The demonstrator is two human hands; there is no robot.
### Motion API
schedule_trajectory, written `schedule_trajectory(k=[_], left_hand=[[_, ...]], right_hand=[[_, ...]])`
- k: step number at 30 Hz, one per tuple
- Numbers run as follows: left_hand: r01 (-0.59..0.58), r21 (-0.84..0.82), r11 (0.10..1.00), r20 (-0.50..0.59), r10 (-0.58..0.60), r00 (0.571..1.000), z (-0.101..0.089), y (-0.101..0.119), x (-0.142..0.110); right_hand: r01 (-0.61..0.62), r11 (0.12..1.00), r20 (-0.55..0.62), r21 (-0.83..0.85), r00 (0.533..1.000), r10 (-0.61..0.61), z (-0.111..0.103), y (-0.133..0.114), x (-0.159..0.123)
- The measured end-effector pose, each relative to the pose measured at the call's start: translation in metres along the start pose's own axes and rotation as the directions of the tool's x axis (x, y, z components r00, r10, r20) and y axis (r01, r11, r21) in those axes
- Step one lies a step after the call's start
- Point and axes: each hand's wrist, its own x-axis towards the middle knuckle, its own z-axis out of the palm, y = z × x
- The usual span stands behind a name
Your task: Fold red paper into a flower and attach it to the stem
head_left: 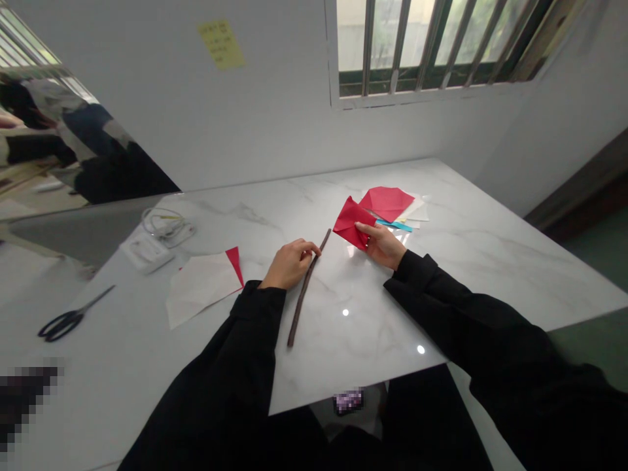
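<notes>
My left hand (290, 263) rests on the white marble table (466, 261), its fingers curled over a long thin dark brown stick (305, 291) that lies diagonally toward me. To the right, my right hand (383, 245) pinches a folded red paper (350, 221) and holds it tilted just above the tabletop. Behind it lies another folded red sheet (387, 201) on a small stack of white papers (416, 210) with a blue strip (395, 225).
A white sheet with a red corner (201, 284) lies left of my left hand. Black scissors (69, 317) sit near the left edge. A white charger with a coiled cable (157, 237) is further back. A mirror (59, 131) leans against the wall.
</notes>
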Motion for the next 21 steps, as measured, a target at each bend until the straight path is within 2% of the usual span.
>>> schedule_trajectory(k=[4,11,14,18,21], left_hand=[[0.029,0.019,0.999,-0.029,-0.029,0.999,0.0,-0.002,0.0],[0.167,0.04,0.985,-0.021,-0.166,0.986,-0.004,-0.003,0.0],[0.185,0.072,0.98,0.022,-0.187,0.982,-0.007,0.002,-0.001],[0.158,0.039,0.987,0.137,-0.162,0.977,-0.01,0.011,-0.002],[0.166,0.053,0.985,0.123,-0.171,0.978,-0.008,0.013,-0.002]], right_hand=[[-0.012,1.0,-0.007,-0.015,1.0,0.012,0.001,-0.001,-0.001],[-0.017,1.0,0.008,-0.019,1.0,0.017,0.002,-0.001,-0.002],[-0.017,1.0,0.007,-0.025,1.0,0.018,0.002,0.0,-0.001],[-0.013,0.999,0.016,-0.032,1.0,0.013,0.001,0.001,-0.001],[-0.009,0.999,0.017,-0.035,1.0,0.009,0.001,0.001,-0.001]])
